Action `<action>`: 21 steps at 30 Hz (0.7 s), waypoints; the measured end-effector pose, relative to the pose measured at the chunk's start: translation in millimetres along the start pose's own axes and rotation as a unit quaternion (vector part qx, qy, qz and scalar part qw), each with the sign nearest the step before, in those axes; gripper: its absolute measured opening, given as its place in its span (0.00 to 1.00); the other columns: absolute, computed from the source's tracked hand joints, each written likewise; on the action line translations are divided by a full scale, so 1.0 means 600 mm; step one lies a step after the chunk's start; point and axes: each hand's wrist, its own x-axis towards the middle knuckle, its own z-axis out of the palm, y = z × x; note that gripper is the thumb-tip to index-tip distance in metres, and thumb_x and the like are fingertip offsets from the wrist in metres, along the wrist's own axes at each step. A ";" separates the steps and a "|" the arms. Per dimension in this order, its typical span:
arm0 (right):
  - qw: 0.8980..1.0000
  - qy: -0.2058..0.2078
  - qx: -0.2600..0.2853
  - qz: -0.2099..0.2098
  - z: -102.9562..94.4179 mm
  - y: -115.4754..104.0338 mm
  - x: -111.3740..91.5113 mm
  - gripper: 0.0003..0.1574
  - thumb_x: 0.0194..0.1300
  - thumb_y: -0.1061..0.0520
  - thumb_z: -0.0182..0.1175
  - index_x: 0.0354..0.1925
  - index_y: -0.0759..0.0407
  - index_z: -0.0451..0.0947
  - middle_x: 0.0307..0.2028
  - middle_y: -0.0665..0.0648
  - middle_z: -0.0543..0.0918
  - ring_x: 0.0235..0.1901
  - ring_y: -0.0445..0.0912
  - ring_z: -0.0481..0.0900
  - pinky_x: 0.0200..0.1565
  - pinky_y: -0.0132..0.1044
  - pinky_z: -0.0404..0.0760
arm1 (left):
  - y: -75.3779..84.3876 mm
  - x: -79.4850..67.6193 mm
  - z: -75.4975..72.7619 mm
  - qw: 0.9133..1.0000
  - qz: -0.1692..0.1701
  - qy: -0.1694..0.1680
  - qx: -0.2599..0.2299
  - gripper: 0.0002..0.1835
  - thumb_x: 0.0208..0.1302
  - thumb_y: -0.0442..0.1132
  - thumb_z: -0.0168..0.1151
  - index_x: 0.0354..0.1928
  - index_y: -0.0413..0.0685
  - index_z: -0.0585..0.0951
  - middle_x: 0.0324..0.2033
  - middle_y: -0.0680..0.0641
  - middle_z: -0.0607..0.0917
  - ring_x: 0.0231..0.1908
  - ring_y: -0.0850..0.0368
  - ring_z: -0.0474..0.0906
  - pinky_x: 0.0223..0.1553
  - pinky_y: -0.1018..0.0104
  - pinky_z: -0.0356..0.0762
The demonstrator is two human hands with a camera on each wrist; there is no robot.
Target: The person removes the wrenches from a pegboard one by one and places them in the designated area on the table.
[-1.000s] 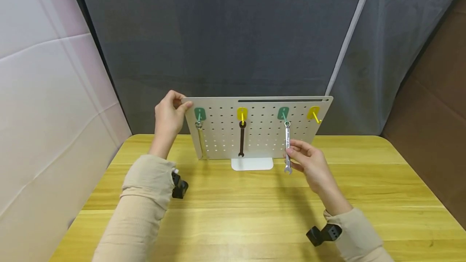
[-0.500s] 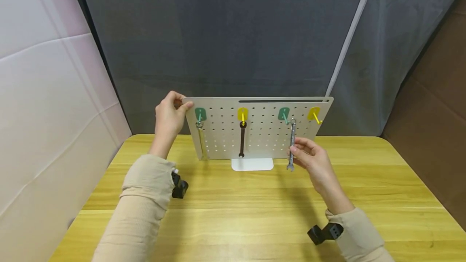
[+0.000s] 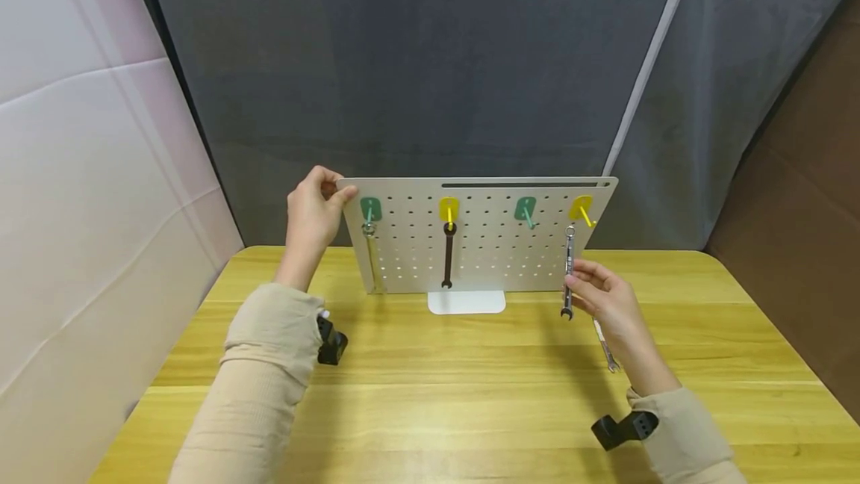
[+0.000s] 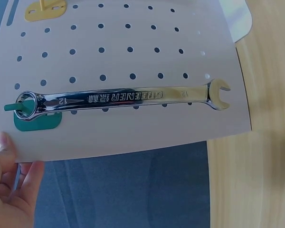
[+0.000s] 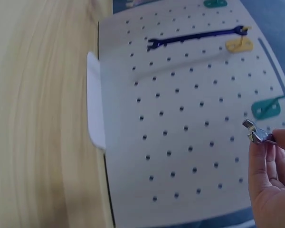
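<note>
My left hand [image 3: 314, 208] pinches the upper left corner of the white pegboard [image 3: 410, 260], thumb in front. My right hand [image 3: 608, 305] holds a shiny combination wrench [image 3: 568, 275] upright by its middle, ring end up, just left of and below the far-right yellow hook [image 3: 581, 209]. In the right wrist view its open end [image 5: 256, 133] points toward the camera. A chrome wrench [image 4: 123, 99] hangs by its ring on the far-left green hook [image 4: 38, 121]. A dark wrench [image 3: 448, 256] hangs from the left yellow hook [image 3: 449, 209]. The right green hook [image 3: 526, 209] is bare.
Another wrench [image 3: 608, 353] lies on the wooden table [image 3: 430, 402], partly hidden by my right hand. The pegboard's white base plate [image 3: 466, 303] juts forward at the bottom. A dark curtain [image 3: 416, 66] stands behind, with a pale wall [image 3: 101, 193] at left.
The wrench in my right hand has come off the right green hook and moved right, toward the far-right yellow hook. The wrench on the table has come into view. My left hand stays put.
</note>
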 end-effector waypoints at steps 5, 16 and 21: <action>1.000 0.003 0.015 -0.004 -0.032 0.011 -0.001 0.09 0.68 0.61 0.57 0.41 0.45 0.74 0.32 0.38 0.81 0.34 0.32 0.80 0.40 0.25 0.80 | 0.001 0.000 -0.001 1.000 -0.002 -0.001 0.003 0.15 0.67 0.41 0.58 0.47 0.36 0.74 0.43 0.38 0.80 0.44 0.46 0.74 0.46 0.56 0.73; 0.998 0.043 0.039 0.011 -0.103 0.040 -0.004 0.13 0.67 0.62 0.57 0.36 0.40 0.77 0.29 0.38 0.81 0.32 0.32 0.81 0.38 0.24 0.80 | 0.002 -0.001 -0.001 1.000 0.001 -0.001 0.003 0.15 0.67 0.41 0.58 0.47 0.36 0.74 0.43 0.37 0.80 0.43 0.46 0.74 0.46 0.57 0.72; 0.998 0.047 0.012 0.050 -0.123 0.054 -0.003 0.14 0.67 0.62 0.58 0.36 0.39 0.75 0.28 0.37 0.81 0.31 0.30 0.81 0.38 0.24 0.79 | 0.001 -0.001 0.000 1.000 0.000 0.003 0.001 0.15 0.66 0.41 0.59 0.46 0.36 0.74 0.43 0.37 0.80 0.43 0.46 0.74 0.46 0.57 0.72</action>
